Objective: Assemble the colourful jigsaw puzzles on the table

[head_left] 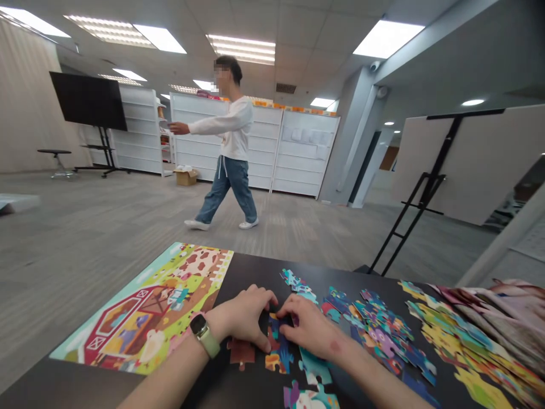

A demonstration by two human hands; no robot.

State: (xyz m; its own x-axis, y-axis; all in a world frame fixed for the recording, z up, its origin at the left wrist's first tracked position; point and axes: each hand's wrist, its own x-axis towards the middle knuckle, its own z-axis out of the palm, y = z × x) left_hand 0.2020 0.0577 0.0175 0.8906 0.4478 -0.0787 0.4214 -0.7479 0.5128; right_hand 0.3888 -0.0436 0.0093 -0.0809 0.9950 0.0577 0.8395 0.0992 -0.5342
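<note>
Both hands are over a dark table, around a small group of jigsaw puzzle pieces (279,360) in blue, orange and red. My left hand (244,315), with a pale green watch (205,335) on its wrist, curves over the table. Its thumb and fingers are apart, the thumb tip at the group's left edge. From the right, my right hand (304,324) bends its fingers and thumb onto the upper part of that group, gripping a piece there. A brown puzzle piece (242,353) lies under the left hand. Teal pieces (315,366) sit below the right hand.
A farm picture sheet (170,307) lies at the left. Blue and purple pieces (378,329) spread at the right, with yellow-green pieces (451,335) beyond, beside a crumpled cloth (506,312). A person (234,136) walks across the floor behind the table. A board on a stand (468,165) is at right.
</note>
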